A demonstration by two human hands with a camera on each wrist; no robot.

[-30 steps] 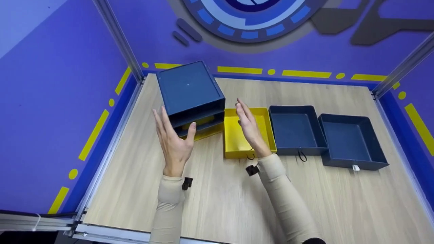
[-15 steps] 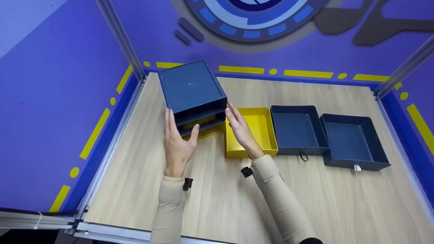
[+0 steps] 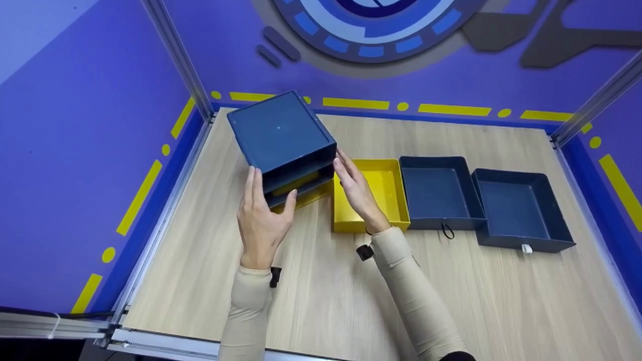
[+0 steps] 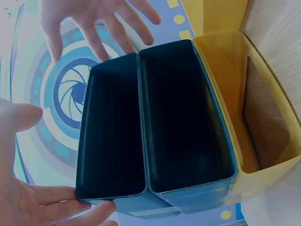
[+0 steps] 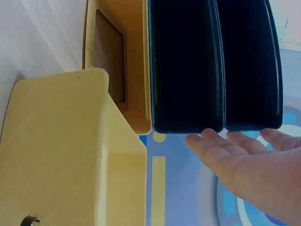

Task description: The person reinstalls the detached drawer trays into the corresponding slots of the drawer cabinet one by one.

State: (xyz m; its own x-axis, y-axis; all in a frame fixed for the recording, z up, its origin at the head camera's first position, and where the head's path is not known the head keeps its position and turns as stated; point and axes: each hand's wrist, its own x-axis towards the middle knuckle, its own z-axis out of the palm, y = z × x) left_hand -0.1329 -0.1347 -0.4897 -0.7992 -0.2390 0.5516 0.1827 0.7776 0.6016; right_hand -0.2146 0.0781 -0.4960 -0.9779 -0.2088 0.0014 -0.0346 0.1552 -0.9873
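A stack of drawer housings with open fronts stands at the left of the table in the head view. Its upper dark blue housing (image 3: 281,133) rests on a second dark blue housing (image 4: 200,195), with a yellow housing (image 3: 313,194) at the bottom. My left hand (image 3: 263,223) lies along the stack's left side, fingertips at the upper housing's edge and thumb extended before the opening. On the opposite side, my right hand (image 3: 360,193) touches the dark housings with straight fingers, seen also in the right wrist view. All three housings are without drawers inside.
Right of the stack, a yellow drawer (image 3: 383,188) lies under my right forearm. Beside it sit a dark blue drawer (image 3: 436,193) with a black loop and another dark drawer (image 3: 519,205) with a white tab. Printed panels wall the wooden table (image 3: 321,301).
My right hand has come left onto the stack's right side. My left hand has shifted slightly right and down. The upper housing has turned a little, its back left corner swinging left.
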